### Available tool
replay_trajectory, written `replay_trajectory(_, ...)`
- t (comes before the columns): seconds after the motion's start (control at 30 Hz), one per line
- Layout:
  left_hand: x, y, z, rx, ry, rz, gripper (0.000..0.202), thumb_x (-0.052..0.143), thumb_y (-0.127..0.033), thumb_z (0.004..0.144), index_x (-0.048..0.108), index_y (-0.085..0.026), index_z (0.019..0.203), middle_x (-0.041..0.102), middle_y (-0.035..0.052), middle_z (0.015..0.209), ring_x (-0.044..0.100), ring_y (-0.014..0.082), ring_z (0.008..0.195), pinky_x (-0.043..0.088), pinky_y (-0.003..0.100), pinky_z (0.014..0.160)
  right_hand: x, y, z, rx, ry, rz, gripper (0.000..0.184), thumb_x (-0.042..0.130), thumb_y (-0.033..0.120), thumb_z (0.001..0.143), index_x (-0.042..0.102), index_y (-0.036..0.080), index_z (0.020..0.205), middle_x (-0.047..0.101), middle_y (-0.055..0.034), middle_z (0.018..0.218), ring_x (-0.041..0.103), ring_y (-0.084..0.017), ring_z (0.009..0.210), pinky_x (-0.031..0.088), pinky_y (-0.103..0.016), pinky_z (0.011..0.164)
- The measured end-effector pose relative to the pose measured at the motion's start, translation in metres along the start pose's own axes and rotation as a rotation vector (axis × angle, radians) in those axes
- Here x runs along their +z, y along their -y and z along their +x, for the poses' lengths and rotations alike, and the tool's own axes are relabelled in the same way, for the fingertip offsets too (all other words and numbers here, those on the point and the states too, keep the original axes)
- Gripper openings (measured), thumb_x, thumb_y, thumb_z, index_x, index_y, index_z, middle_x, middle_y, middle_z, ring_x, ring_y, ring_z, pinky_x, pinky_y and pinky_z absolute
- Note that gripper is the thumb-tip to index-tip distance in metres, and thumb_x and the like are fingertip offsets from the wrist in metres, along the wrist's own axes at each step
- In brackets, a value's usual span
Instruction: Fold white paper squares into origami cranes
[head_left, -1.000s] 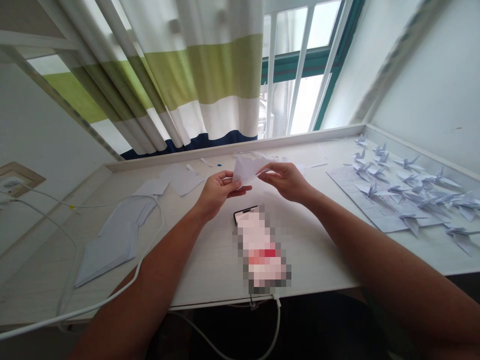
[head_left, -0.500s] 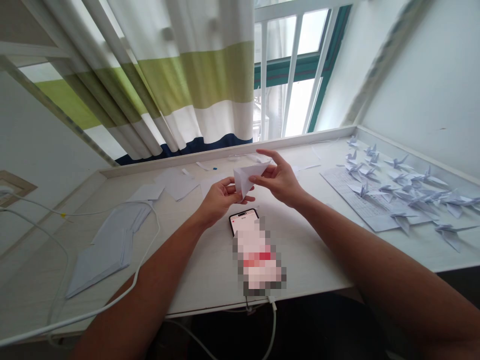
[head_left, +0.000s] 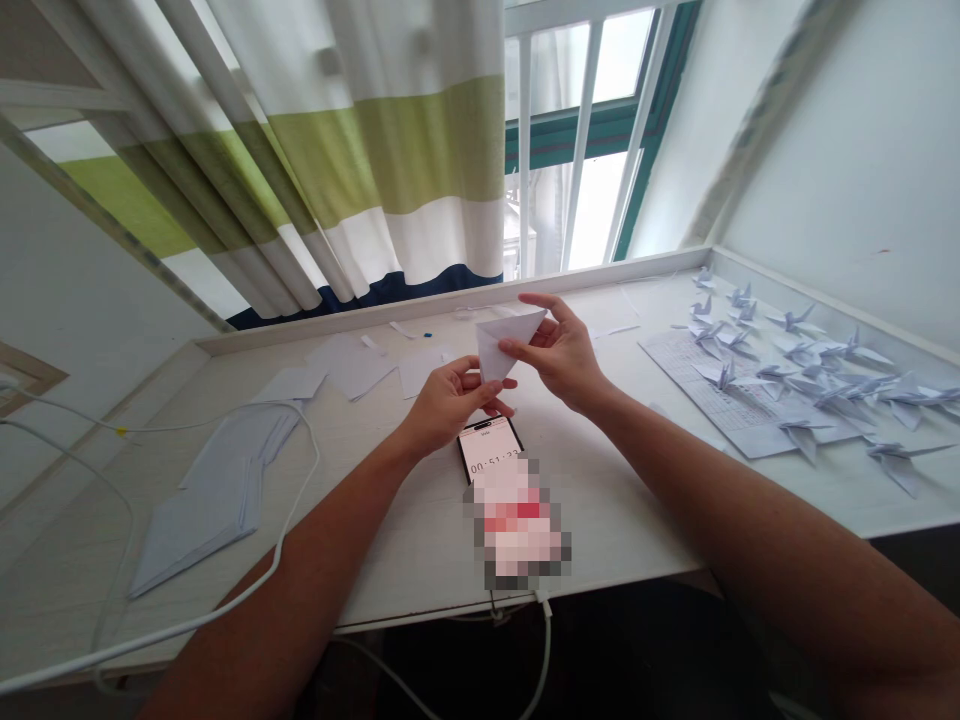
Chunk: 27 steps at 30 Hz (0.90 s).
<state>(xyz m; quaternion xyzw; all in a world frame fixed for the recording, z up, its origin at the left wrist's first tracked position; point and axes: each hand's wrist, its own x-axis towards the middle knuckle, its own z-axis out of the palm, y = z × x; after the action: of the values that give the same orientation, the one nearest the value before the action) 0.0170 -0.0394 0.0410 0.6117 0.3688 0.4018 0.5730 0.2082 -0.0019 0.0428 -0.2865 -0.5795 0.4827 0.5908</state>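
Fingers (head_left: 517,348) of my left hand (head_left: 448,405) and right hand (head_left: 568,362) are clamped on folded paper (head_left: 496,338); I hold it above the tabletop (head_left: 409,530), near the phone (head_left: 493,440).

Pixel blocks blot out most of the phone (head_left: 517,510) on my feed. I lose some fingers of the right hand (head_left: 561,355) behind the folded paper (head_left: 508,345), so I can't see that sheet's back. Over on the right, paper cranes (head_left: 799,430) cover part of a printed sheet (head_left: 675,375), its print too small for me to read. The far blue scrap (head_left: 428,335) is too tiny to identify. My view's left edge cuts off the white cable (head_left: 180,625) and the wall socket (head_left: 37,380).
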Motion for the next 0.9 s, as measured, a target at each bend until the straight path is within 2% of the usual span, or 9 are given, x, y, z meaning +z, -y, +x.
replay_trajectory(0.33,-0.001,0.002,0.002,-0.007,-0.023,0.009,0.041,0.075,-0.042,0.091,0.064,-0.013,0.119,0.08,0.016,0.111,0.08,0.0242,0.082,0.062,0.036,0.077,-0.001,-0.003,0.001,0.001,-0.008,-0.027,0.057,0.084,0.046,0.08,0.057,0.023,0.124,0.075,-0.0055,0.096,0.072,-0.025,0.094,0.062,-0.049,0.088)
replay_trajectory(0.47,0.0,0.002,0.002,-0.026,-0.022,0.012,0.04,0.073,-0.043,0.092,0.063,-0.013,0.116,0.079,0.0167,0.111,0.08,0.025,0.084,0.061,0.037,0.076,-0.001,-0.002,0.001,-0.002,-0.015,-0.037,0.055,0.083,0.048,0.08,0.057,0.024,0.122,0.074,-0.0043,0.093,0.072,-0.023,0.089,0.062,-0.046,0.083)
replay_trajectory(0.6,-0.001,0.005,0.003,-0.039,-0.052,0.011,0.039,0.072,-0.046,0.092,0.064,-0.013,0.112,0.081,0.0144,0.102,0.08,0.024,0.08,0.061,0.036,0.075,-0.001,-0.001,0.002,0.007,-0.027,-0.049,0.053,0.084,0.047,0.08,0.058,0.024,0.119,0.074,-0.0026,0.087,0.07,-0.021,0.081,0.062,-0.043,0.076)
replay_trajectory(0.73,-0.005,0.008,0.004,-0.026,-0.078,-0.006,0.039,0.071,-0.049,0.092,0.066,-0.013,0.106,0.081,0.0134,0.097,0.08,0.0236,0.078,0.06,0.034,0.073,-0.001,0.001,0.002,0.005,-0.041,-0.042,0.044,0.083,0.048,0.08,0.059,0.023,0.107,0.071,-0.0005,0.083,0.068,-0.019,0.078,0.062,-0.043,0.075)
replay_trajectory(0.9,-0.01,0.005,0.005,-0.041,-0.107,-0.028,0.041,0.064,-0.054,0.095,0.066,-0.014,0.102,0.081,0.0156,0.102,0.08,0.0251,0.081,0.06,0.034,0.071,-0.005,0.006,0.003,0.023,0.001,0.017,0.03,0.081,0.046,0.082,0.062,0.025,0.092,0.071,-0.0003,0.087,0.068,-0.021,0.086,0.063,-0.049,0.085)
